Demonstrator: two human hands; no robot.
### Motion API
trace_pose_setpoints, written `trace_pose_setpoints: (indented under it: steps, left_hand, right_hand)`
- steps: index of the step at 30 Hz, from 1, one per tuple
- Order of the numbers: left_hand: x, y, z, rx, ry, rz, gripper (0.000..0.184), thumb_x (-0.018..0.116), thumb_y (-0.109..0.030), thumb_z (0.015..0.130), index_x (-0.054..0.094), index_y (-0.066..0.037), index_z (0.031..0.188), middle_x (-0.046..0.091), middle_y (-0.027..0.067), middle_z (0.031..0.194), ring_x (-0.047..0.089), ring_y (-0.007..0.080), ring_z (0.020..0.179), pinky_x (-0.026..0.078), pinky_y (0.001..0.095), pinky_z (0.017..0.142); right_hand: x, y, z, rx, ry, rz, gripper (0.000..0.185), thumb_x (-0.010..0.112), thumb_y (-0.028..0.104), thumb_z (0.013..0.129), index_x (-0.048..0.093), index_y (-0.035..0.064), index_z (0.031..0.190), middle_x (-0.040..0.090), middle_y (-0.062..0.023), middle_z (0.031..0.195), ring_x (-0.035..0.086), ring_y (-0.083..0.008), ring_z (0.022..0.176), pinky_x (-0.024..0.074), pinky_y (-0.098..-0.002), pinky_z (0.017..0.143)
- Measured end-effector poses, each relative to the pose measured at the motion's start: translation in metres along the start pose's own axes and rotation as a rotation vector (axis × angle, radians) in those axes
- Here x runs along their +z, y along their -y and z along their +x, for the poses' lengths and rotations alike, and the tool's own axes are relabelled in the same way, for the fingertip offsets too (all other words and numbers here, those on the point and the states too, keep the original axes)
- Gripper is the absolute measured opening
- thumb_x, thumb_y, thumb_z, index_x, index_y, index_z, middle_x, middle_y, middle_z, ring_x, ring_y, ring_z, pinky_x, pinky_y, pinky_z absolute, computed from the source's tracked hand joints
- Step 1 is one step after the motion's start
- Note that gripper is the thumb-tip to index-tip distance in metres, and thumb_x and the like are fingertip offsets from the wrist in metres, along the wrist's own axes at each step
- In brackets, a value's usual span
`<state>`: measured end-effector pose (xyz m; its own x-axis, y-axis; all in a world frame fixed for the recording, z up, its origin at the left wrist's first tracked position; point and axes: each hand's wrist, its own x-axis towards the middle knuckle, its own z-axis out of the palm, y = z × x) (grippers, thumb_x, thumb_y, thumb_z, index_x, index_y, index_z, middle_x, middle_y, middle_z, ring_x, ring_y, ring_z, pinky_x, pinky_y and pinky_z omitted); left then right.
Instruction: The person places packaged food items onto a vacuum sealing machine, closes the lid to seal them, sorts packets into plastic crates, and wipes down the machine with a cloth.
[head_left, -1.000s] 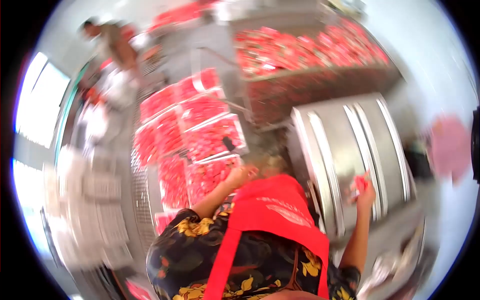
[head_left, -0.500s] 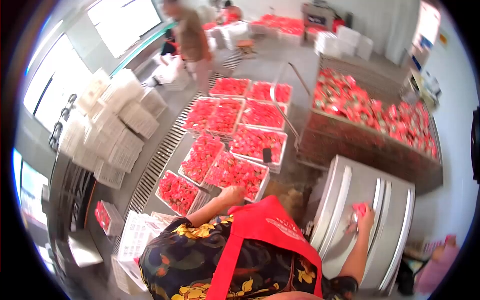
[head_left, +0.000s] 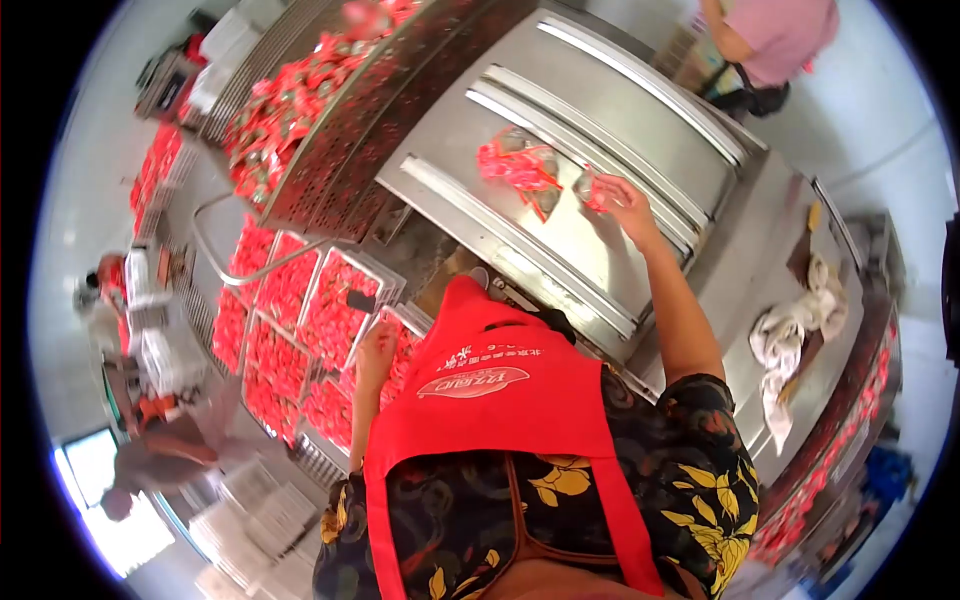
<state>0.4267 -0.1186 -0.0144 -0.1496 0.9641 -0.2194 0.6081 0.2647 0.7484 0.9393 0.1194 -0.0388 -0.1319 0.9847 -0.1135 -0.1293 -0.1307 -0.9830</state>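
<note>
My right hand (head_left: 622,205) is over the sloped metal worktop (head_left: 440,140), its fingers closed on a small red-and-clear packet (head_left: 592,190). Just left of it, a few similar packets (head_left: 520,170) lie in a loose cluster on the metal. My left hand (head_left: 375,352) is low beside my body, at a white crate (head_left: 405,318) filled with red packets. Its fingers look loosely apart, and I see nothing held in them, though the hand is small and a little blurred.
A perforated metal bin (head_left: 340,150) heaped with packets adjoins the worktop. Filled crates (head_left: 275,350) stand on the floor at left, below a bent metal handle (head_left: 215,250). A cloth (head_left: 790,335) lies on the right-hand surface. One person (head_left: 780,40) is at upper right, another (head_left: 165,455) at lower left.
The view has swung right toward the metal worktop. My left hand has drawn back from over the crates. Several packets now lie in plain sight beside my right hand.
</note>
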Motion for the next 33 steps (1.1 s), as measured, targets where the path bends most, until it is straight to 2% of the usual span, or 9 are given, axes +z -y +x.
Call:
trace_pose_setpoints:
  steps: [4,5,9,14,18,21,26,28,33]
  left_hand:
    - [0.011,-0.076,0.095,0.132,0.194,0.012,0.025,0.062,-0.014,0.093,0.066,-0.004,0.116,0.071,0.0113,0.104,0.069,0.0194,0.093,0.054,0.0308,0.081]
    - [0.02,-0.086,0.118,0.157,0.236,0.02,0.025,0.062,-0.014,0.093,0.066,-0.004,0.116,0.071,0.0113,0.104,0.069,0.0194,0.093,0.054,0.0308,0.081]
    - [0.059,-0.131,0.183,0.384,0.51,-0.077,0.024,0.064,-0.012,0.092,0.066,-0.005,0.114,0.071,0.0109,0.101,0.068,0.0189,0.091,0.054,0.0306,0.08]
    - [0.105,-0.185,0.219,0.42,0.837,-0.07,0.023,0.062,-0.012,0.093,0.066,-0.005,0.114,0.071,0.008,0.102,0.066,0.0161,0.092,0.052,0.0293,0.082]
    - [0.143,-0.187,0.234,0.479,1.029,-0.167,0.02,0.063,-0.011,0.093,0.065,-0.001,0.11,0.07,0.0103,0.097,0.066,0.0163,0.086,0.052,0.0287,0.077]
    - [0.18,-0.179,0.236,0.217,1.104,-0.37,0.029,0.058,-0.009,0.094,0.058,0.002,0.12,0.069,0.011,0.097,0.066,0.0162,0.087,0.052,0.0283,0.074]
    - [0.268,-0.192,0.236,-0.06,1.162,-0.303,0.044,0.064,-0.022,0.094,0.05,0.001,0.13,0.067,0.0131,0.106,0.067,0.0178,0.09,0.053,0.0289,0.072]
    - [0.283,-0.209,0.228,-0.165,1.161,-0.217,0.052,0.071,-0.026,0.09,0.049,0.0,0.129,0.068,0.0139,0.101,0.069,0.0197,0.083,0.055,0.029,0.069]
    - [0.318,-0.197,0.228,-0.035,1.171,-0.234,0.052,0.081,-0.007,0.074,0.054,0.002,0.117,0.069,0.0121,0.078,0.065,0.0148,0.069,0.053,0.0269,0.058]
  right_hand:
    - [-0.014,0.005,-0.051,0.285,-0.262,0.041,0.026,0.067,0.015,0.091,0.065,0.0013,0.113,0.07,-0.0088,0.093,0.067,-0.017,0.085,0.0538,-0.0296,0.078]
    - [-0.024,-0.015,-0.057,0.185,-0.368,-0.141,0.022,0.069,0.022,0.089,0.07,0.0021,0.099,0.071,-0.0072,0.084,0.066,-0.0155,0.075,0.0531,-0.0294,0.069]
    - [-0.005,-0.012,-0.048,0.072,-0.648,-0.552,0.037,0.073,0.039,0.084,0.072,0.0024,0.09,0.071,-0.0072,0.079,0.064,-0.0154,0.071,0.0511,-0.0302,0.068]
    - [0.042,0.008,0.027,0.197,-0.592,-0.995,0.036,0.074,0.04,0.078,0.072,0.0038,0.085,0.071,-0.0149,0.082,0.068,-0.0285,0.078,0.0529,-0.0367,0.072]
    - [0.012,-0.035,0.034,0.402,-0.457,-1.227,0.027,0.076,0.027,0.077,0.071,0.0022,0.084,0.07,-0.0097,0.077,0.065,-0.0172,0.068,0.0505,-0.0318,0.061]
    - [-0.012,-0.037,-0.014,0.736,-0.495,-0.101,0.011,0.072,0.01,0.083,0.069,0.0033,0.092,0.068,-0.0065,0.076,0.064,-0.0121,0.057,0.0409,-0.0232,0.043]
    - [-0.017,-0.044,-0.078,0.809,-0.569,0.2,0.008,0.069,0.006,0.086,0.066,0.0019,0.093,0.066,-0.0066,0.073,0.063,-0.0118,0.057,0.0411,-0.0232,0.042]
    - [-0.013,-0.048,-0.091,0.774,-0.548,0.299,0.018,0.072,0.005,0.085,0.066,0.0022,0.101,0.07,-0.0075,0.085,0.066,-0.0106,0.064,0.0394,-0.0221,0.042]
    - [-0.009,-0.061,-0.106,0.695,-0.511,0.087,0.029,0.071,-0.007,0.068,0.062,-0.0005,0.095,0.068,-0.0091,0.077,0.064,-0.015,0.061,0.0441,-0.0234,0.048]
